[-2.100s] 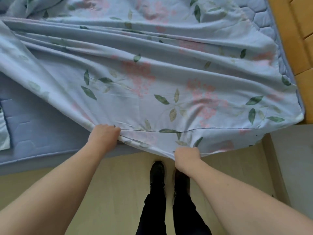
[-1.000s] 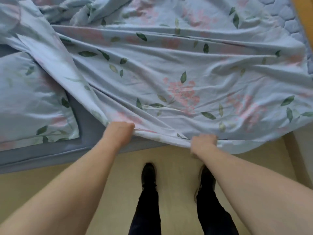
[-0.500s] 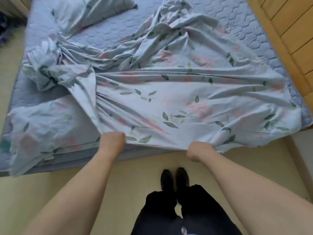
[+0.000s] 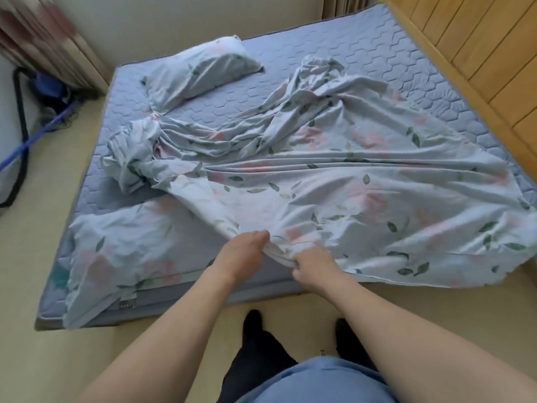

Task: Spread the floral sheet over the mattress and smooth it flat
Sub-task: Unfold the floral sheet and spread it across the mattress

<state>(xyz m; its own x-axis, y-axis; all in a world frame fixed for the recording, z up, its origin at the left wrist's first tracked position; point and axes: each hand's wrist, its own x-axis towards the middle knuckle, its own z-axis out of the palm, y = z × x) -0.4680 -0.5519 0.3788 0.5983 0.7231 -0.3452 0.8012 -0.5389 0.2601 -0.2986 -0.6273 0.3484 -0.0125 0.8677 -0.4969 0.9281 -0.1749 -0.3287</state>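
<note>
Now | left hand (image 4: pixel 242 254) and right hand (image 4: pixel 313 264) pinch floral sheet (image 4: pixel 334 184) hem, close together at near mattress (image 4: pixel 363 53) edge | sheet bunched far-left of fingers, lying across bed | left hand nearer the bunch

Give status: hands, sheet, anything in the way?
Left hand and right hand both grip sheet at near edge. Sheet bunched, mattress half bare. Pillows lying on mattress.

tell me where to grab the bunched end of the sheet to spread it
Probably the loose edge of the floral sheet at its twisted clump, coming from the mattress's left side: that bunch lies nearest that side, and most bare quilting shows beyond it.
</note>
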